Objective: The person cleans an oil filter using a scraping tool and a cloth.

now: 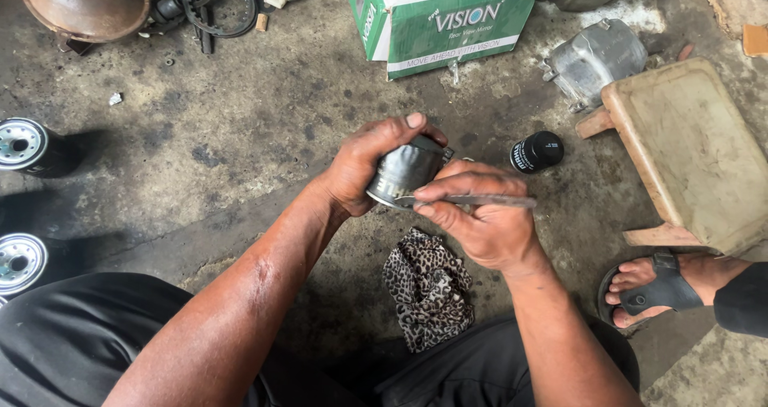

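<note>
Head view: left hand fingers wrap the canister.

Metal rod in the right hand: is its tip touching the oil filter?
Touching. In the head view the rod tip meets the rim of the oil filter, gripped by the left hand.

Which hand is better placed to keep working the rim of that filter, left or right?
Likely the right hand: it holds the thin metal tool with its tip at the filter rim. The left hand is wrapped around the filter body, steadying it.
</note>
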